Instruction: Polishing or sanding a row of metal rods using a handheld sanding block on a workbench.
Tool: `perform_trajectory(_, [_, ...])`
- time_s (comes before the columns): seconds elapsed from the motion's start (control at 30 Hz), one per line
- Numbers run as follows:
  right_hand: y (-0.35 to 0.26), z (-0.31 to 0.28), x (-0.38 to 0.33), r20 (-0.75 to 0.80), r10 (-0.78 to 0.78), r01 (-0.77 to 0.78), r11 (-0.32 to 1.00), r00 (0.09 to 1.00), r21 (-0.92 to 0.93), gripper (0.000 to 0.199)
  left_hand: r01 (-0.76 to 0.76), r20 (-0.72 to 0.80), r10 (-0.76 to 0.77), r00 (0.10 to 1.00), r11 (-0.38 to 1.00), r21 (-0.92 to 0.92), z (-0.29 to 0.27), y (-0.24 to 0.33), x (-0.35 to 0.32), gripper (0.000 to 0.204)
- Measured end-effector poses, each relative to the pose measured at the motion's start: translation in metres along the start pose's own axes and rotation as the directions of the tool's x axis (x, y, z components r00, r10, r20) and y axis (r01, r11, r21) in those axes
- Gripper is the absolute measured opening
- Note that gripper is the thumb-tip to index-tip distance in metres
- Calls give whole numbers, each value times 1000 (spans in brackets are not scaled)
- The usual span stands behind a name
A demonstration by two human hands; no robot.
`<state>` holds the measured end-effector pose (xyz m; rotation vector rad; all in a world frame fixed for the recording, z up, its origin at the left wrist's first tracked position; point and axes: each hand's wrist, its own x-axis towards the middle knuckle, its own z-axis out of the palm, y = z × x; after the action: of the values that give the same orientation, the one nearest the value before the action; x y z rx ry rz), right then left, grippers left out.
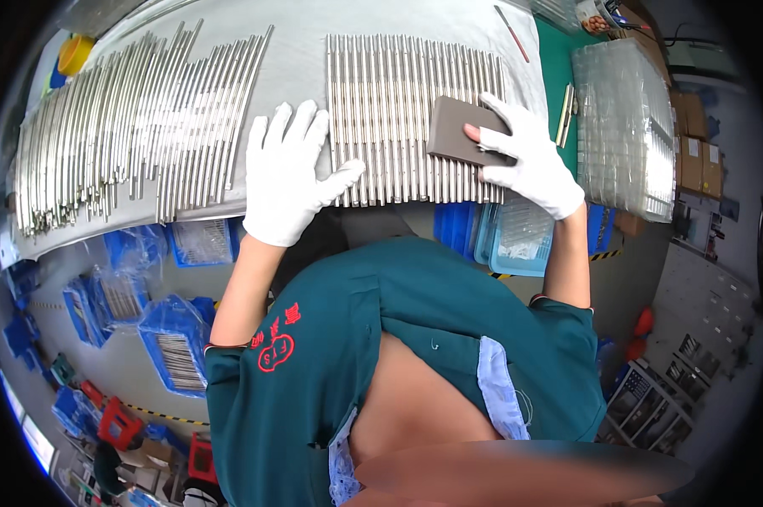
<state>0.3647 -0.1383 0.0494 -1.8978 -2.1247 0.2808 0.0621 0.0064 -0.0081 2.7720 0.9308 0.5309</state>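
Observation:
A row of slim metal rods (381, 110) lies side by side on the white-covered table. My left hand (288, 177), in a white glove, is open with its fingers stretched out beside the row's left edge; its thumb reaches over the near ends of the leftmost rods. In my right hand (529, 156), also gloved, is a flat grey-brown rectangular block (457, 127), lying on the right part of the row. One bare fingertip shows out of the right glove, against the block. The block hides the rods beneath it.
A larger, uneven batch of metal rods (136, 118) spreads across the table's left. Clear plastic trays (622, 127) are stacked at right, on green matting (559, 51). A thin red-handled tool (512, 34) lies at the back. Blue crates (172, 346) stand below the table's front edge.

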Motion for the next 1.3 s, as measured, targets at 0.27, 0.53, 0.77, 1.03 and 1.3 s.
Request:
perform_trajectory(0.27, [-42,16,52,106,-91,96,994,990,-44,49,-15,-60,15,998,1000,-10,2,1,1,70])
perform_trajectory(0.53, [-53,18,58,30,-113,115,991,993,-72,46,-41,-102,39,994,999,-24,2,4,2,68])
perform_trajectory(0.77, [-15,5,32,74,19,-20,1000,997,12,48,6,-93,-6,996,1000,-2,6,3,-3,71])
perform_trajectory(1.03, [-44,16,53,43,-92,97,985,995,-143,45,-18,-116,16,993,1000,-14,8,1,-2,71])
perform_trajectory(1.3, [-51,22,60,-25,-174,169,977,984,-128,44,-54,-139,52,989,998,-13,5,3,1,68])
